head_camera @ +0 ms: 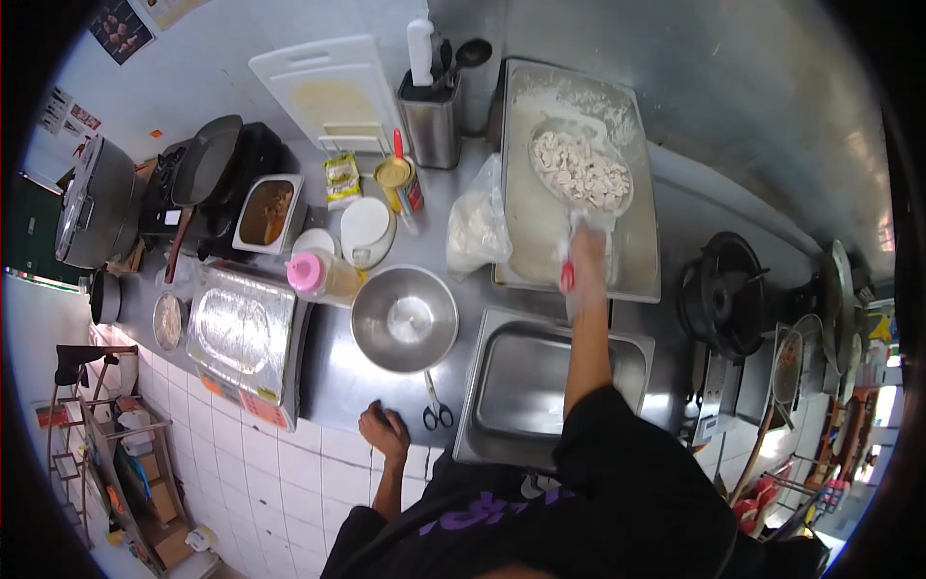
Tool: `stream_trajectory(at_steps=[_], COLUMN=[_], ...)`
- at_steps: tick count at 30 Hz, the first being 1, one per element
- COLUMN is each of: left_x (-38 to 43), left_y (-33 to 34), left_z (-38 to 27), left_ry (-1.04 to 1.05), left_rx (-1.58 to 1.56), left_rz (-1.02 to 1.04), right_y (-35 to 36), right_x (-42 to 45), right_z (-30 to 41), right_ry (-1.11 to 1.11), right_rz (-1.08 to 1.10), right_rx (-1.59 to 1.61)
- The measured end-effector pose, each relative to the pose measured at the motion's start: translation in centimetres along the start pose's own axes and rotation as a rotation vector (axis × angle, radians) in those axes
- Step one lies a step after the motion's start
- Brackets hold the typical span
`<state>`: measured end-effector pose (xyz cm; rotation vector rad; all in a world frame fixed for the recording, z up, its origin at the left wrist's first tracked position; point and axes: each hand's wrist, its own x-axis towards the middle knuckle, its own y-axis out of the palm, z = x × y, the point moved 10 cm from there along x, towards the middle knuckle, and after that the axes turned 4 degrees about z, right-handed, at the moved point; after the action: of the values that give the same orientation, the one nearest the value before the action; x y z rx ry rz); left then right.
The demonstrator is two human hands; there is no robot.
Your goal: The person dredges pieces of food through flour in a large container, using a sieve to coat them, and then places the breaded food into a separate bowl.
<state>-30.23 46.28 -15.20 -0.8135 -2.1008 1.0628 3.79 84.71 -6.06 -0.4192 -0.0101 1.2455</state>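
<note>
My right hand [587, 264], in a clear plastic glove, grips the red handle [568, 276] of a strainer [537, 174]. Its basket holds many flour-coated pieces of food [582, 174], perhaps meat, over a steel tray [532, 231] dusted with white flour. My left hand [385, 432] rests at the counter's front edge, fingers curled, with nothing visible in it. Close by lie black-handled scissors [438, 416], partly under a steel mixing bowl [401, 318]. An empty deep steel pan [528, 383] sits below my right forearm.
Left of the floured tray stands a plastic bag of white powder [477, 231]. A kitchen scale [367, 228], a pink-capped squeeze bottle [307, 273] and a knife block [432, 123] stand farther left. A black stove burner [722, 297] is at right, a frying pan [207, 163] at far left.
</note>
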Motion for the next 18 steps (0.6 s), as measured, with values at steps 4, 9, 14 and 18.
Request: stream_trajectory(at_steps=[4, 9, 14, 18], left_x=[0.4, -0.1, -0.4, -0.6], left_y=[0.0, 0.1, 0.3, -0.3], left_z=[0.0, -0.1, 0.5, 0.2], left_ry=[-0.021, -0.042, -0.066, 0.008], left_rx=[-0.046, 0.018, -0.008, 0.026], left_rz=[0.027, 0.12, 0.047, 0.067], right_y=[0.5, 1.2, 0.8, 1.7], right_x=[2.1, 0.2, -0.1, 1.5], right_z=[-1.5, -6.3, 0.8, -2.9], right_ry=[0.043, 0.143, 0.035, 0.262], right_rz=[0.131, 0.18, 0.11, 0.154], right_rx=[0.087, 0.033, -0.138, -0.264])
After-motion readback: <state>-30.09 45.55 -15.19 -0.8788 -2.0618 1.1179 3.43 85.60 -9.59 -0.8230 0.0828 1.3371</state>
